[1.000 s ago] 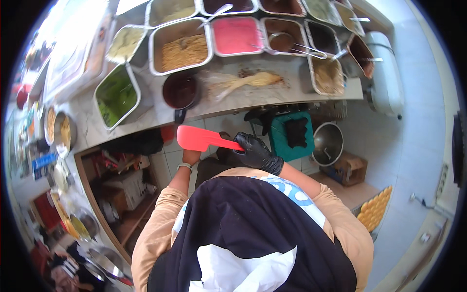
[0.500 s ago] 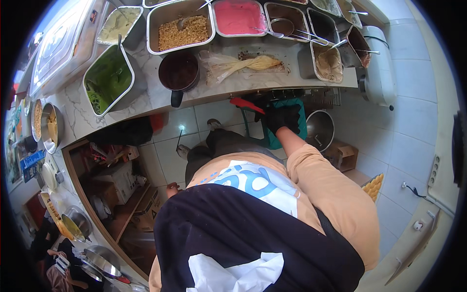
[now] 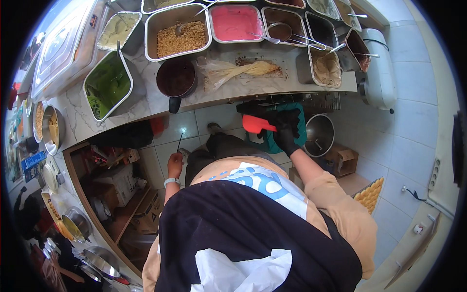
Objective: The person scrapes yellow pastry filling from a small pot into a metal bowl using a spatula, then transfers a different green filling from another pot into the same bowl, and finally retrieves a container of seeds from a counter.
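My black-gloved right hand (image 3: 286, 135) is closed on the handle of a red silicone spatula (image 3: 255, 123), held below the counter's front edge above a teal plastic crate (image 3: 295, 112). My bare left hand (image 3: 175, 162), with a band at the wrist, is low by my left leg, fingers curled. A thin dark stick shows just above it; I cannot tell whether I hold it. On the counter (image 3: 131, 137) ahead are a dark mug (image 3: 176, 78), a piping bag of pale cream (image 3: 243, 69) and a metal container of green cream (image 3: 108, 82).
More metal containers (image 3: 233, 24) with spoons line the back, a lidded plastic box (image 3: 65, 46) at left. Open shelves (image 3: 131, 214) are below left, a metal bowl (image 3: 318, 134) and cardboard box (image 3: 340, 160) below right, a white appliance (image 3: 378, 73) at right. Another person (image 3: 53, 265) is partly visible lower left.
A second ago the spatula was raised in front of my body; it has moved right and away. My left hand dropped, then rose slightly over the last half second.
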`<state>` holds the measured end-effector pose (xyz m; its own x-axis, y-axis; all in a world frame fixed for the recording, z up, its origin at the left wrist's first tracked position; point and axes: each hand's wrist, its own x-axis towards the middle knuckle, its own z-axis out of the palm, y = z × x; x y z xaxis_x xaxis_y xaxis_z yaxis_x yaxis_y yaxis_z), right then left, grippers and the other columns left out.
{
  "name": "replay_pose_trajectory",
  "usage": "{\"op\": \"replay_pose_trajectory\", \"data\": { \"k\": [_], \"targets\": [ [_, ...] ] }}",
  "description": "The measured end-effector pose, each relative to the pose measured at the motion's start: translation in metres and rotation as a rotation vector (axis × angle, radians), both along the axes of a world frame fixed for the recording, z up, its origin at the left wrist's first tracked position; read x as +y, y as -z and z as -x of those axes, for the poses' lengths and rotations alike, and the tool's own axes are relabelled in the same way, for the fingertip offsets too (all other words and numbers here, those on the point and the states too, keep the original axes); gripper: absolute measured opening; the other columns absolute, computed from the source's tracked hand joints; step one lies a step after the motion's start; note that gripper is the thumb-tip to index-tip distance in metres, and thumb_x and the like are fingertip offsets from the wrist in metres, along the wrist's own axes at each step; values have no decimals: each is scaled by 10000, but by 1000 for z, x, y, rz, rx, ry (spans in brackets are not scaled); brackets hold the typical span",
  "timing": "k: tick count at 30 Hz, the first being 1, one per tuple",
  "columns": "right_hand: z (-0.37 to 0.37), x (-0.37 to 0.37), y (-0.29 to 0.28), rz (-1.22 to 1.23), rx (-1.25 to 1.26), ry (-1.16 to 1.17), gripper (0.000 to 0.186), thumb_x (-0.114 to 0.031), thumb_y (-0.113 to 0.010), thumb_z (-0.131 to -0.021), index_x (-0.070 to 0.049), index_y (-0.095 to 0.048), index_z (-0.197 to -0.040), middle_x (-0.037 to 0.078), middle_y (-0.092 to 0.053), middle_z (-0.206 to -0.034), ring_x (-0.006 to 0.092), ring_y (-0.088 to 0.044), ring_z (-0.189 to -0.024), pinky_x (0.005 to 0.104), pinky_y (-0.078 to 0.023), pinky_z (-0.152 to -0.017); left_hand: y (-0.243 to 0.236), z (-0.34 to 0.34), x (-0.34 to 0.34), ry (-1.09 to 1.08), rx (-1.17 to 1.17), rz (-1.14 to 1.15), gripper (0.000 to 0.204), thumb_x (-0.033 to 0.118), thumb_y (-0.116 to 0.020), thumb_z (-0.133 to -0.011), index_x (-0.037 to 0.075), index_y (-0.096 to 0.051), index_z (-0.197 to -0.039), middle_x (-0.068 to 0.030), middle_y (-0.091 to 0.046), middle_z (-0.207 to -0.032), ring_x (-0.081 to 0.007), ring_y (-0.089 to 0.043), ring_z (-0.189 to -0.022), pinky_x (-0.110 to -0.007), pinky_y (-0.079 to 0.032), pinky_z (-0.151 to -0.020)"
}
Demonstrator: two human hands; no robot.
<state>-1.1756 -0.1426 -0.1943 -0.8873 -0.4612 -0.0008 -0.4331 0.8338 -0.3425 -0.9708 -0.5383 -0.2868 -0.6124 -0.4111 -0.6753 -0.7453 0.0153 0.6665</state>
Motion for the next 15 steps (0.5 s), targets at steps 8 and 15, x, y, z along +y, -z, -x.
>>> {"op": "replay_pose_trajectory", "data": {
  "k": [8, 15],
  "targets": [
    [5, -99, -45, 495, -155, -624, 442, -111, -642, -614, -78, -535, -1041, 104, -546, -1048, 307, -465, -1030, 403, -351, -882, -98, 121, 78, 547, 763, 121, 565, 221, -670, -701, 89, -436, -1197, -150, -456, -1191, -299, -464, -1071, -376, -399, -868],
    [-10, -222, -103, 603, -266, -853, 374, -21, -557, -654, -41, -538, -1026, 162, -529, -1050, 330, -479, -1012, 391, -384, -853, -99, 65, 37, 100, 480, 18, 248, 193, -590, -769, 25, -582, -951, -108, -615, -887, -198, -580, -805, -285, -441, -726]
  ]
}}
